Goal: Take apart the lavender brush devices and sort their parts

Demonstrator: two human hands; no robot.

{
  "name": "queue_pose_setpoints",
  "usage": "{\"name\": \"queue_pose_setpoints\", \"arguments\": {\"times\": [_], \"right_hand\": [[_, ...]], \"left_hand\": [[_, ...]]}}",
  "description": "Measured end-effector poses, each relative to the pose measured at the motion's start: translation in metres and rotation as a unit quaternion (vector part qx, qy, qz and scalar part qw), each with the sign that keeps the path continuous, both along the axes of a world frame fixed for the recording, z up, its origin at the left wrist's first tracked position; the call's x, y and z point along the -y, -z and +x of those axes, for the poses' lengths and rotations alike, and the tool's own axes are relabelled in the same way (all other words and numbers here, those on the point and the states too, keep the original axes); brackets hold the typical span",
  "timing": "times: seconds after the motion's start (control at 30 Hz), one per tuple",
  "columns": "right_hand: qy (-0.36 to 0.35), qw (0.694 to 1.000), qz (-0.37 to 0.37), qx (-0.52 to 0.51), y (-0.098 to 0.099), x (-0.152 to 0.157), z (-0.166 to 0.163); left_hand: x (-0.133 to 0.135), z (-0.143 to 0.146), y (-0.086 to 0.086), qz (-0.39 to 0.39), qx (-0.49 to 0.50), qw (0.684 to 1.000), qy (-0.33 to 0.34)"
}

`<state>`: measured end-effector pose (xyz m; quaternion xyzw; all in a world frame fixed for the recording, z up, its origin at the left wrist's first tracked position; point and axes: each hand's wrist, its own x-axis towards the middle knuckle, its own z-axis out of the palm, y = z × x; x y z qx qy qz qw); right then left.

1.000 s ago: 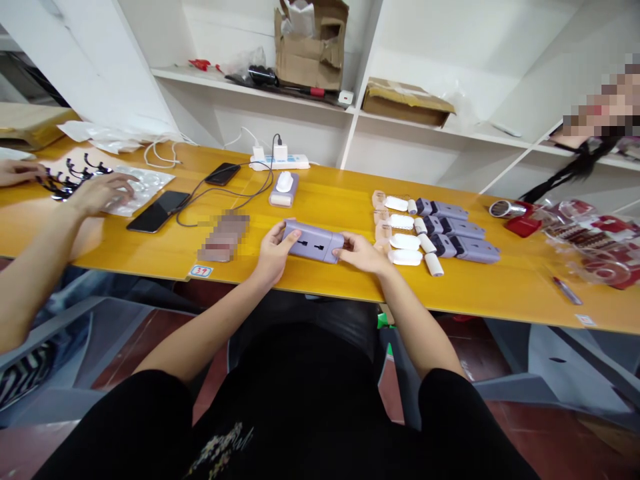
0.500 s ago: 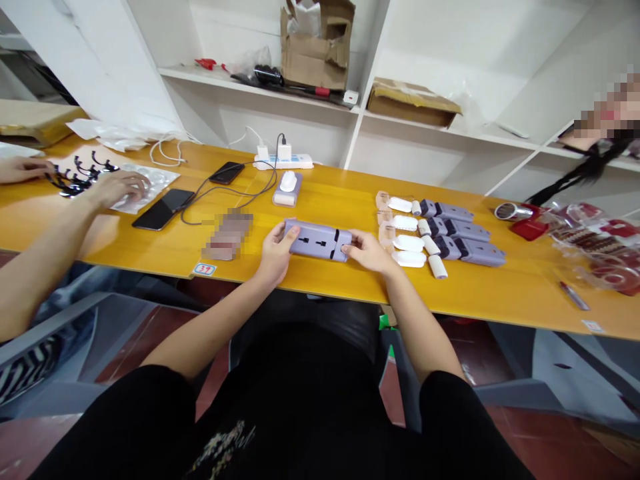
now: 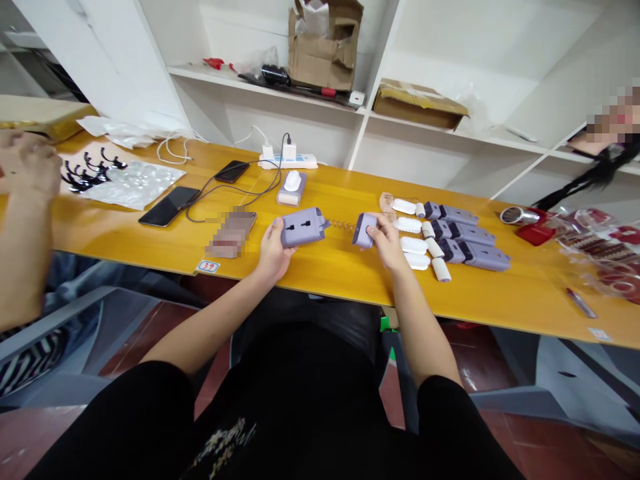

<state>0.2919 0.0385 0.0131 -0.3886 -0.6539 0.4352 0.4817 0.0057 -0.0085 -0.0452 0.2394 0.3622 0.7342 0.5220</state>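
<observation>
My left hand grips a purple plastic housing with two dark keyhole slots facing up. In my right hand is a smaller purple end piece, held apart from the housing. A thin coiled spring spans the gap between the two parts. Just right of my right hand lie rows of white oval pieces, short white cylinders and more purple housings. Behind the housing in my left hand stands a purple unit with a white piece on it.
Phones and cables lie left, near a white power strip. Another person's hand is beside black curved parts on plastic wrap. White shelves with cardboard boxes rise behind the table. Red items sit at right.
The end piece has been pulled off the housing to the right, baring the coiled spring. My hands are farther apart. The other person's hands have moved back left.
</observation>
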Motion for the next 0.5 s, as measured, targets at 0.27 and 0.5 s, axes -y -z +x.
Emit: {"name": "queue_pose_setpoints", "arguments": {"times": [0.27,0.5], "right_hand": [[0.153,0.982,0.029,-0.103,0.001,-0.012,0.007],[0.083,0.994,-0.015,-0.065,0.003,-0.009,0.0]], "left_hand": [[0.004,0.008,-0.002,0.03,-0.101,0.994,0.009],[0.007,0.015,0.0,0.066,-0.241,0.968,0.013]]}}
